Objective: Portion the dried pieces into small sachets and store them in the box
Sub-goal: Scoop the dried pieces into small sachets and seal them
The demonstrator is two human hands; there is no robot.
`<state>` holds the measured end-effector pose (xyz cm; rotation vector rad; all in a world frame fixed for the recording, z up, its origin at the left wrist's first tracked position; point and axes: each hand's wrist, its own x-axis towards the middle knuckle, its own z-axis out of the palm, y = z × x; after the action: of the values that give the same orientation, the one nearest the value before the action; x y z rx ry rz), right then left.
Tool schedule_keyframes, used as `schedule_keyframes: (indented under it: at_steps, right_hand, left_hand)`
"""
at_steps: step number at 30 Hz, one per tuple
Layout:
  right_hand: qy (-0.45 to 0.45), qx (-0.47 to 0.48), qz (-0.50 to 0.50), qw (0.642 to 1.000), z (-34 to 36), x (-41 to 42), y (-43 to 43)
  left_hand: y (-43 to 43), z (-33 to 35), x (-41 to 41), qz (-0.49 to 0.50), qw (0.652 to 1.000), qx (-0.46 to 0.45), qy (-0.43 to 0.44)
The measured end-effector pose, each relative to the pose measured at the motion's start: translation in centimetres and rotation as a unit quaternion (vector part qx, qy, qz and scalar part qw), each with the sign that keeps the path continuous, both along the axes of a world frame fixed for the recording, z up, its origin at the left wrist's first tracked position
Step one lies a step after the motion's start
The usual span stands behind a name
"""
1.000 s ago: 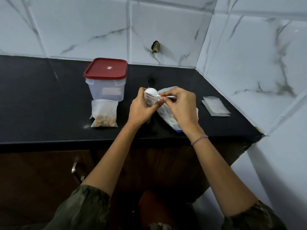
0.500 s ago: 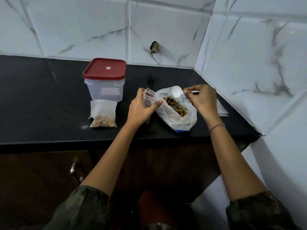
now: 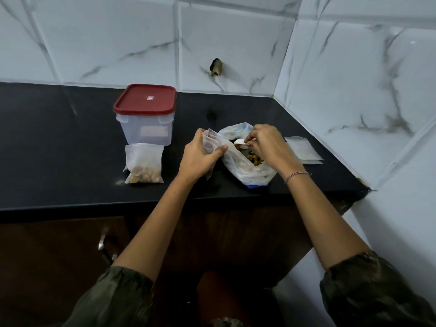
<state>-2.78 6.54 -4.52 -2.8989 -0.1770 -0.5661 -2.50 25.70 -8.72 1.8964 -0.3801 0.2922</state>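
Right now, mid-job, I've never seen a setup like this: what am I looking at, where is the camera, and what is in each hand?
There is no machine here. These are a person's two bare hands, filmed by one wide-angle camera worn on the head, looking forward and down. The left hand grips a small clear sachet. The right hand pinches a white spoon, which dips into the large bag of dried pieces. All of this sits on a black counter. To the left stands the box, its red lid on, with a filled sachet lying in front of it. To the right of the bag lies a small pile of empty sachets.
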Motion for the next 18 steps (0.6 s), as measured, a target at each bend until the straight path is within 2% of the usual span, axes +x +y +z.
schedule_keyframes:
  at_steps: [6, 14, 18]
  right_hand:
    - [-0.070, -0.034, 0.031, 0.996, 0.9, -0.4, -0.8]
    - [0.029, 0.006, 0.046, 0.998, 1.2, 0.1, -0.1]
    - [0.001, 0.026, 0.013, 1.000, 2.3, -0.5, -1.3]
  left_hand:
    - [0.1, 0.1, 0.1, -0.003, 1.000, 0.001, 0.003]
    - [0.1, 0.0, 0.0, -0.006, 1.000, 0.002, -0.001]
    - [0.1, 0.0, 0.1, -0.004, 1.000, 0.007, -0.005]
